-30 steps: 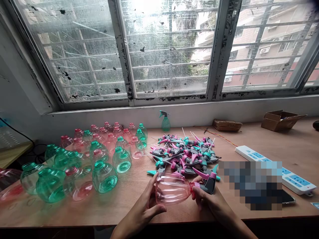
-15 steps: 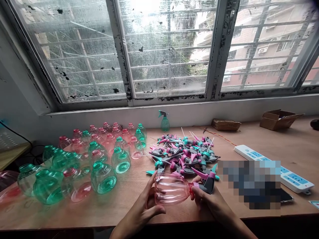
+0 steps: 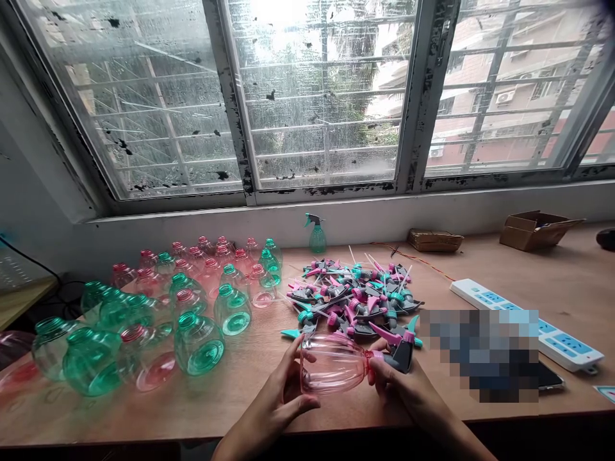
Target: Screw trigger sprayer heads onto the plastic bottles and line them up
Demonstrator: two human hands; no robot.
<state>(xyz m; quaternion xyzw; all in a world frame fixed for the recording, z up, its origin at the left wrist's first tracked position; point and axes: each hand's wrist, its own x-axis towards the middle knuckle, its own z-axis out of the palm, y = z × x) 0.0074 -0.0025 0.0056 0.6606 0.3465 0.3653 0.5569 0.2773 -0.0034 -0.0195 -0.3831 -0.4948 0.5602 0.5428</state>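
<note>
The left hand [image 3: 284, 387] is cupped around the base of a pink bottle [image 3: 332, 366], fingers behind it and thumb along the lower side. The right hand [image 3: 398, 383] pinches the collar of a spray head [image 3: 402, 356], its thumb in front, where the collar meets the bottle's neck. The bottle lies sideways between the hands, over the near part of the desk [image 3: 158, 419], with its neck toward the right hand. The spray head sits at the neck; how tightly it is fixed cannot be told. Its body is grey, with a pink collar and trigger.

Just beyond the hands lies a heap [image 3: 358, 298] of more spray heads, grey with pink or teal parts, some with thin pale tubes sticking up. To the left of the hands stand many open-necked bottles, green ones [image 3: 199, 349] and pink ones [image 3: 148, 362] mixed together. Behind the heap, near the wall, a green spray bottle [image 3: 318, 239] stands upright with its head on.

To the right of the hands are a blurred-out patch with a dark slab [image 3: 549, 378] showing at its edge, and a white power strip [image 3: 528, 326]. Farther off on that side are a flat carton [image 3: 435, 241] and an open box [image 3: 535, 234]. A barred window [image 3: 321, 96] fills the wall ahead.
</note>
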